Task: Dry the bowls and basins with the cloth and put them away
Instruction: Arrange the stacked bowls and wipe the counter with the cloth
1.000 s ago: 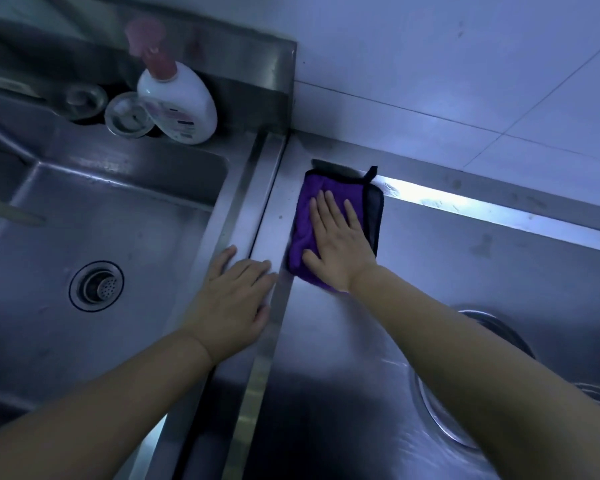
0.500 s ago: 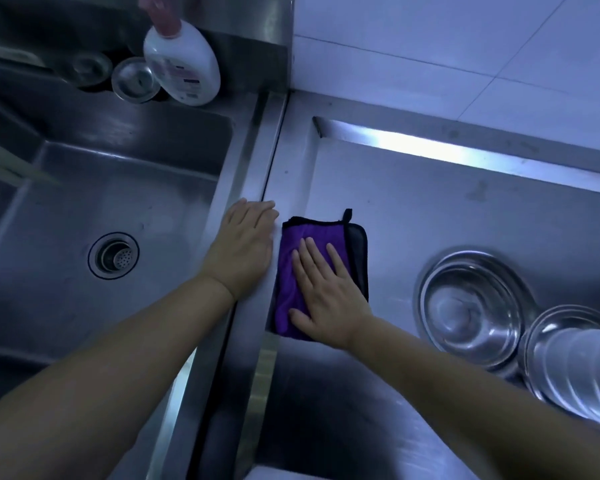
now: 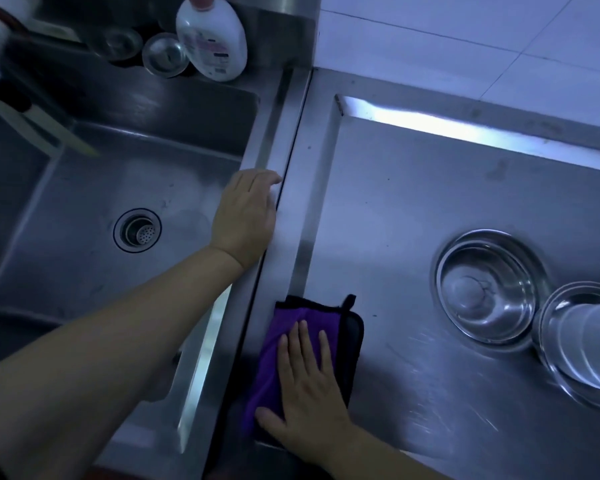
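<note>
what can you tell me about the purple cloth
The purple cloth looks like soft microfibre, with black edging, a darker side on the right and a small black hanging loop at its top corner. It lies flat at the left edge of the steel draining board, beside the sink's rim. The right hand presses on it with straight fingers.

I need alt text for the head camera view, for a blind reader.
A right hand presses a purple cloth flat on a steel counter; the left hand rests on the sink edge. Two steel bowls stand at right.
</note>
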Available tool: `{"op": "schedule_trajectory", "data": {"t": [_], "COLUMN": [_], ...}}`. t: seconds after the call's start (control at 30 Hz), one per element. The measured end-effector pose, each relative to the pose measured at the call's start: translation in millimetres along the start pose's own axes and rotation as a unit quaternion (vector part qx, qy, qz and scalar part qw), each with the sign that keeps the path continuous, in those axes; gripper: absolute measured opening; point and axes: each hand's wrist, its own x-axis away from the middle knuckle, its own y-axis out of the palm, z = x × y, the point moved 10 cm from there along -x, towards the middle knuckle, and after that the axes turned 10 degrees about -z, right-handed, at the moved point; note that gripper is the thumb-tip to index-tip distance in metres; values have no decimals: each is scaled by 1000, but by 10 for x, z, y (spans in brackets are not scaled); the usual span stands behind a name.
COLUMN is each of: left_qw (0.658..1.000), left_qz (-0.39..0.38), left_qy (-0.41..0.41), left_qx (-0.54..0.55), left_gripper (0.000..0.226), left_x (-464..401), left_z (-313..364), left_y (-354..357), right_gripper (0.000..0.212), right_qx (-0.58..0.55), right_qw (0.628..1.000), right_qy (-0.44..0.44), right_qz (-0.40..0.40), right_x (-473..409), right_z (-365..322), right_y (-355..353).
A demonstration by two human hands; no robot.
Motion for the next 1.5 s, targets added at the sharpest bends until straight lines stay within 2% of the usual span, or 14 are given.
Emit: {"op": "schedule_trajectory", "data": {"t": [0.13, 0.3, 0.5, 0.63, 0.9, 1.03, 1.13, 1.3, 1.5], "left_qw": [1000, 997, 996, 996, 998, 989, 972, 939, 912], "left_qz": [-1, 13, 24, -1, -54, -103, -170, -234, -293], "left_qy": [-28, -68, -69, -69, -21, -12, -12, 19, 24], "left_qx": [2, 34, 52, 50, -31, -108, -161, -251, -287], "left_gripper": [29, 27, 27, 29, 37, 56, 66, 80, 79], "left_x": [112, 147, -108, -350, -709, -802, -850, -896, -913], "left_z": [-173, -252, -116, -4, 265, 352, 404, 537, 608], "left_y": [-93, -55, 13, 145, 529, 817, 1047, 1288, 1505], "right_gripper": [101, 95, 88, 83, 78, 71, 67, 72, 74], "right_qx": [-29, -66, -73, -84, -63, -27, -5, 62, 43], "right_qw": [997, 985, 983, 981, 989, 990, 989, 980, 967], "right_qy": [75, 149, 131, 124, 64, 40, 48, 117, 197], "right_qz": [8, 64, 103, 121, 122, 131, 142, 151, 157], "right_x": [-300, -953, -1667, -2165, -2859, -2960, -2911, -2596, -2137], "right_z": [102, 567, 1203, 1632, 2131, 2245, 2357, 2863, 3512], "right_y": [-170, -624, -1112, -1462, -1970, -2082, -2075, -2057, -2003]}}
